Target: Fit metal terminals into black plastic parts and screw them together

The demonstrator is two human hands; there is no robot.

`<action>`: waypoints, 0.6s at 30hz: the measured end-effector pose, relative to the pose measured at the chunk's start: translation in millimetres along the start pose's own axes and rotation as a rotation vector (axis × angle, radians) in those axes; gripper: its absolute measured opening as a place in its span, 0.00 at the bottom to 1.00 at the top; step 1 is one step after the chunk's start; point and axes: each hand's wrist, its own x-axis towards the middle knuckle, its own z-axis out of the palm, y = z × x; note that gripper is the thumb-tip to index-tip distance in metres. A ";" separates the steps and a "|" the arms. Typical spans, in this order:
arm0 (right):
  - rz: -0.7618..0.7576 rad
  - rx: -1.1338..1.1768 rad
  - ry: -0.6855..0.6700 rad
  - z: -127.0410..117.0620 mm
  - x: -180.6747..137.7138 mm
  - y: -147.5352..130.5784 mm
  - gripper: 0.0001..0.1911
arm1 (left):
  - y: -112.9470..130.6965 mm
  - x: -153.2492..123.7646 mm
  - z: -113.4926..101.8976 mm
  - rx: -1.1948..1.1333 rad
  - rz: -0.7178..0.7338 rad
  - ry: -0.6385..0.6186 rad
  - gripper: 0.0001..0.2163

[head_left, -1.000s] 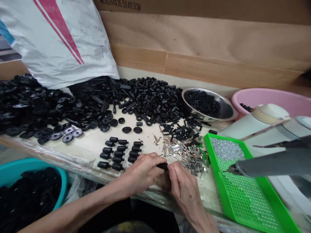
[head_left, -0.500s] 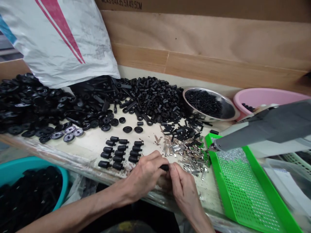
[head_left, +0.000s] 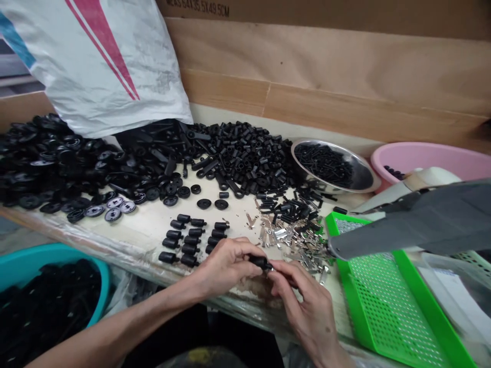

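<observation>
Brown cardboard sheet (head_left: 326, 51) covers wall behind workbench (head_left: 146, 235); wooden strip (head_left: 326, 102), probably plywood, along its base.

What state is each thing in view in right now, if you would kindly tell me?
Left hand: pinching a black cylindrical plastic part.
Right hand: fingertips at that part's end.
Round stainless steel bowl: holding black rod-like parts.
Pink plastic basin: a few black parts inside.
Green perforated plastic tray: silvery bits at its far end.
Teal plastic basin: filled with black parts.
White woven sack with red stripes: slumped, tilted over the black parts.
</observation>
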 end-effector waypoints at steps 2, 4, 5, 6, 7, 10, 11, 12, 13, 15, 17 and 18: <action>-0.052 -0.038 -0.020 -3.1 1.7 -1.7 0.07 | 0.1 -1.2 0.0 0.074 0.027 -0.002 0.08; -0.086 -0.076 -0.047 -5.2 4.3 -3.4 0.06 | 0.0 -2.6 0.2 0.157 0.068 0.012 0.09; -0.091 -0.087 -0.068 -5.5 5.5 -4.2 0.06 | -0.1 -3.5 0.4 0.185 0.085 0.017 0.09; -0.088 -0.093 -0.087 -5.4 6.4 -4.9 0.06 | -0.1 -4.6 0.8 0.206 0.098 0.026 0.09; -0.081 -0.097 -0.103 -5.0 7.0 -5.6 0.06 | -0.1 -5.8 1.1 0.224 0.108 0.035 0.09; -0.041 -0.100 -0.139 -2.5 6.6 -6.1 0.07 | 1.2 -9.4 2.6 0.263 0.129 0.056 0.09; -0.028 -0.096 -0.145 -1.7 6.0 -5.9 0.07 | 1.9 -10.2 3.2 0.268 0.139 0.059 0.09; -0.015 -0.090 -0.149 -0.9 5.3 -5.5 0.07 | 2.7 -10.8 4.0 0.270 0.152 0.061 0.09; -0.005 -0.083 -0.152 -0.3 4.5 -4.9 0.08 | 3.4 -11.1 4.8 0.273 0.167 0.062 0.09; 0.021 -0.067 -0.155 0.6 3.2 -3.9 0.09 | 3.8 -11.1 6.7 0.287 0.195 0.068 0.10; 0.070 -0.042 -0.165 1.3 2.1 -3.0 0.09 | 2.5 -11.0 9.0 0.316 0.219 0.070 0.11; 0.099 -0.025 -0.172 1.6 1.6 -2.8 0.10 | 1.2 -11.1 10.2 0.335 0.232 0.070 0.12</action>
